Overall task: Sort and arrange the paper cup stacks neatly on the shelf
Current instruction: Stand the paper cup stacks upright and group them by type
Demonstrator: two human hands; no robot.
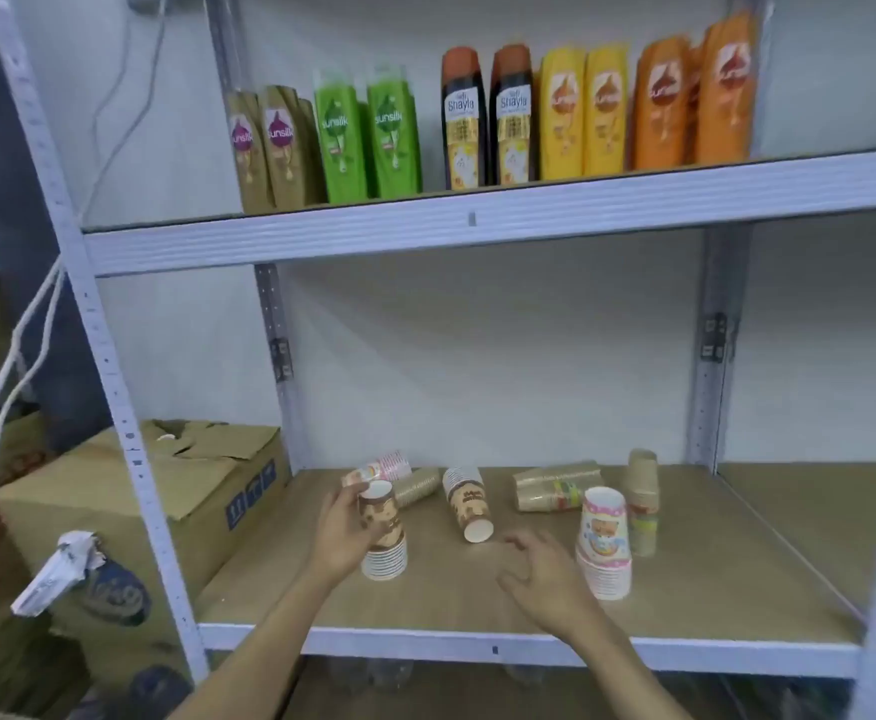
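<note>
My left hand (344, 532) grips an upside-down stack of brown-patterned paper cups (384, 537) standing on the wooden shelf (711, 574). My right hand (545, 574) hovers open between that stack and an upright pink and blue cartoon stack (604, 543). A second brown-patterned stack (468, 504) lies on its side behind my right hand. Further back lie a pink stack (381, 471) and a plain brown stack (417, 485). A brown bundle with green print (555, 490) lies on its side, and a tall brown stack (642, 498) stands at the right.
Shampoo bottles (482, 122) line the upper shelf. Metal uprights (113, 356) frame the bay. Cardboard boxes (202, 491) sit left of the shelf, and a white cable (20, 366) hangs there. The right part of the wooden shelf holds nothing.
</note>
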